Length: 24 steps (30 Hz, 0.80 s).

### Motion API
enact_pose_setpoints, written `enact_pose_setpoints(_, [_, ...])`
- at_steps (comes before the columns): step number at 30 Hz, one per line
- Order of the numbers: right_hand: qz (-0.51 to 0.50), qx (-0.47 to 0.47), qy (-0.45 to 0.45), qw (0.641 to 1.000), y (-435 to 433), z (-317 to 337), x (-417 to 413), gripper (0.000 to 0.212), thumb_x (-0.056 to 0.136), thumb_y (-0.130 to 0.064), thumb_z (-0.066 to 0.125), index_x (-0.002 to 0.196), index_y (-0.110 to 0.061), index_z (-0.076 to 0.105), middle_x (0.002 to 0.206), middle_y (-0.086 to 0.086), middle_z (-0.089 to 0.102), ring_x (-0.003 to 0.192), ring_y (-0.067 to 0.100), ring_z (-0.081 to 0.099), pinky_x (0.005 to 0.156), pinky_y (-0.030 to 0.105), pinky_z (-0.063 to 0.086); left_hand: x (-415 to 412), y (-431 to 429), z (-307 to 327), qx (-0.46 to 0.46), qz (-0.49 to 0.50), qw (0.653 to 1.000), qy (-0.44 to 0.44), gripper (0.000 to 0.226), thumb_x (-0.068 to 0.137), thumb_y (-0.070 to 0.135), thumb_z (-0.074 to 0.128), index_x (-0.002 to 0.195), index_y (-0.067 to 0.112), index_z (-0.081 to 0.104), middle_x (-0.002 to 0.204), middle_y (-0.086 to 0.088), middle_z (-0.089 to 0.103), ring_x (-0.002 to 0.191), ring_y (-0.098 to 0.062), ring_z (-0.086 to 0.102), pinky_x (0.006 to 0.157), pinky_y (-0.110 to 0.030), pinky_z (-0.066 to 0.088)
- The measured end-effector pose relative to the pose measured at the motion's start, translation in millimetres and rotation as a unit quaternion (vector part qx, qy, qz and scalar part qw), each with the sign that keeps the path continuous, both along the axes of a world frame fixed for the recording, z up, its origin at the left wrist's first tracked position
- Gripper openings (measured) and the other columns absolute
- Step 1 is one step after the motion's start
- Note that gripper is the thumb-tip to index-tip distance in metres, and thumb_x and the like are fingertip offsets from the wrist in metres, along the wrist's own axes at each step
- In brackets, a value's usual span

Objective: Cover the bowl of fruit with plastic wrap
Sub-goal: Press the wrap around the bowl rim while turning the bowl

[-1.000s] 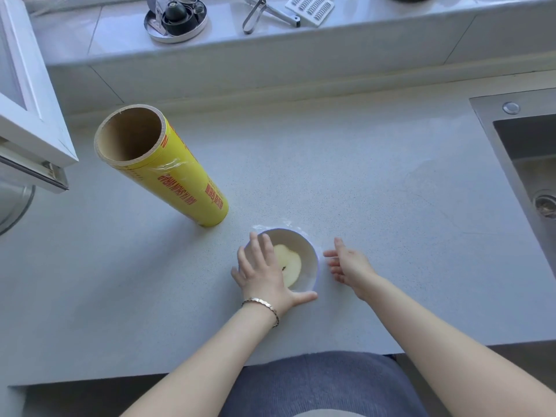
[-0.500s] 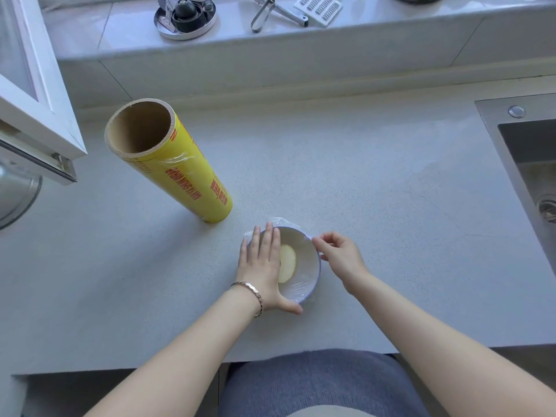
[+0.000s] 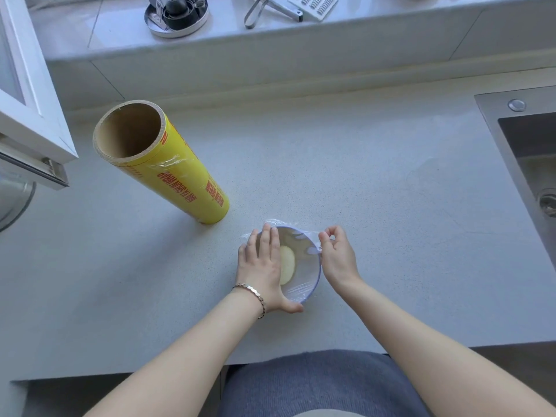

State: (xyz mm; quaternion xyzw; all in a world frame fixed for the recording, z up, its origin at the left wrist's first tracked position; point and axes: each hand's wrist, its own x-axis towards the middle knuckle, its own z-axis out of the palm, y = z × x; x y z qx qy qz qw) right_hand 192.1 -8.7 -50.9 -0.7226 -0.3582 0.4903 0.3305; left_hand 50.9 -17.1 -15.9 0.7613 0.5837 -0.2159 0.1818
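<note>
A small white bowl [image 3: 310,278] with a pale yellow fruit piece [image 3: 287,264] inside stands on the grey counter near its front edge. Clear plastic wrap [image 3: 298,236] is stretched over the bowl's top, with loose film bunched at the far rim. My left hand [image 3: 261,266] lies flat on the wrap over the bowl's left half, fingers together, thumb hooked round the near rim. My right hand [image 3: 338,257] is at the bowl's right rim, thumb and forefinger pinching the wrap's edge. A big yellow roll of plastic wrap [image 3: 168,167] stands tilted to the left behind the bowl.
A steel sink [image 3: 529,158] is set into the counter at the right. On the raised ledge behind sit a round metal tray of small items [image 3: 176,13], tongs [image 3: 261,9] and a white grater [image 3: 314,4]. An open white window frame [image 3: 27,94] juts in at left.
My right hand has come from the counter beside the bowl up to its right rim and pinched the wrap. My left hand stays pressed on the wrap, shifted slightly.
</note>
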Motion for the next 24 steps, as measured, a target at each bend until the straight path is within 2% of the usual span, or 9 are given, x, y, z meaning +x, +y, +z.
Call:
enact_pose_setpoints(3, [-0.017, 0.016, -0.012, 1.0, -1, -3, -1, 0.013, 0.095, -0.02, 0.039, 0.082, -0.017, 0.038, 0.063, -0.001, 0.041, 0.061, 0.017, 0.039, 0.057, 0.026, 0.031, 0, 0, -1, 0.001, 0.001, 1.0, 0.002, 0.147, 0.048, 0.075, 0.065, 0.14, 0.002, -0.024, 0.155, -0.012, -0.016, 0.143, -0.034, -0.01, 0.117, -0.043, 0.007])
enact_pose_setpoints(8, [-0.037, -0.013, -0.008, 0.999, -4, -16, 1, 0.014, 0.095, -0.02, 0.039, 0.081, -0.018, 0.039, 0.061, 0.001, 0.04, 0.061, 0.022, 0.039, 0.062, 0.031, 0.032, 0, 0, -2, -0.002, 0.002, 1.0, 0.002, 0.148, 0.047, 0.075, 0.066, 0.14, 0.001, -0.023, 0.155, -0.012, -0.016, 0.142, -0.035, -0.007, 0.116, -0.043, 0.005])
enact_pose_setpoints(11, [-0.057, -0.05, 0.027, 0.997, 0, -20, 0, 0.023, 0.093, -0.021, 0.042, 0.071, -0.027, 0.038, 0.062, 0.003, 0.041, 0.059, 0.02, 0.039, 0.061, 0.03, 0.034, 1, 0, -2, 0.004, 0.004, 1.0, 0.0, 0.148, 0.047, 0.075, 0.066, 0.14, 0.001, -0.021, 0.155, -0.012, -0.016, 0.142, -0.035, -0.006, 0.116, -0.043, 0.005])
enact_pose_setpoints(14, [-0.058, -0.078, 0.079, 0.992, 5, -20, 2, 0.023, 0.091, -0.02, 0.047, 0.069, -0.023, 0.043, 0.057, 0.003, 0.044, 0.05, 0.018, 0.04, 0.054, 0.027, 0.035, 2, -3, -2, 0.009, 0.015, 1.0, -0.003, 0.146, 0.048, 0.075, 0.066, 0.141, 0.003, -0.02, 0.155, -0.011, -0.016, 0.142, -0.034, -0.005, 0.116, -0.043, 0.005])
enact_pose_setpoints(17, [-0.029, -0.128, 0.077, 0.988, 9, -14, 5, 0.031, 0.087, -0.029, 0.056, 0.06, -0.018, 0.045, 0.057, 0.004, 0.048, 0.049, 0.017, 0.041, 0.049, 0.024, 0.035, 7, -8, -1, 0.014, 0.059, 0.998, -0.006, 0.144, 0.049, 0.078, 0.062, 0.141, 0.004, -0.02, 0.155, -0.012, -0.017, 0.142, -0.035, -0.007, 0.115, -0.044, 0.004])
enact_pose_setpoints(19, [-0.017, -0.164, 0.087, 0.982, 7, -10, 5, 0.04, 0.091, -0.038, 0.048, 0.057, -0.017, 0.044, 0.054, 0.003, 0.043, 0.046, 0.015, 0.036, 0.043, 0.019, 0.031, 11, -13, 0, 0.011, 0.132, 0.991, -0.01, 0.143, 0.051, 0.08, 0.058, 0.141, 0.003, -0.021, 0.154, -0.013, -0.019, 0.142, -0.036, -0.007, 0.115, -0.045, 0.007])
enact_pose_setpoints(20, [-0.021, -0.174, 0.115, 0.978, 5, -7, 5, 0.042, 0.093, -0.041, 0.041, 0.061, -0.015, 0.049, 0.056, 0.003, 0.046, 0.047, 0.015, 0.039, 0.044, 0.021, 0.035, 14, -15, 1, 0.008, 0.177, 0.984, -0.018, 0.141, 0.053, 0.081, 0.057, 0.141, 0.003, -0.021, 0.154, -0.013, -0.02, 0.142, -0.036, -0.006, 0.114, -0.045, 0.011])
enact_pose_setpoints(22, [-0.018, -0.174, 0.18, 0.968, -1, -2, 5, 0.043, 0.095, -0.044, 0.036, 0.076, -0.012, 0.058, 0.067, 0.003, 0.059, 0.057, 0.016, 0.052, 0.058, 0.024, 0.046, 17, -18, 3, 0.002, 0.245, 0.969, -0.038, 0.138, 0.055, 0.082, 0.054, 0.141, 0.004, -0.021, 0.154, -0.014, -0.019, 0.142, -0.036, -0.004, 0.112, -0.047, 0.016])
enact_pose_setpoints(24, [0.007, -0.146, 0.207, 0.967, -5, -5, 6, 0.032, 0.093, -0.039, 0.045, 0.086, -0.013, 0.062, 0.082, 0.005, 0.063, 0.07, 0.017, 0.057, 0.068, 0.025, 0.05, 13, -19, 6, 0.001, 0.259, 0.965, -0.045, 0.139, 0.053, 0.083, 0.054, 0.141, 0.006, -0.021, 0.154, -0.014, -0.018, 0.143, -0.035, -0.006, 0.111, -0.048, 0.017])
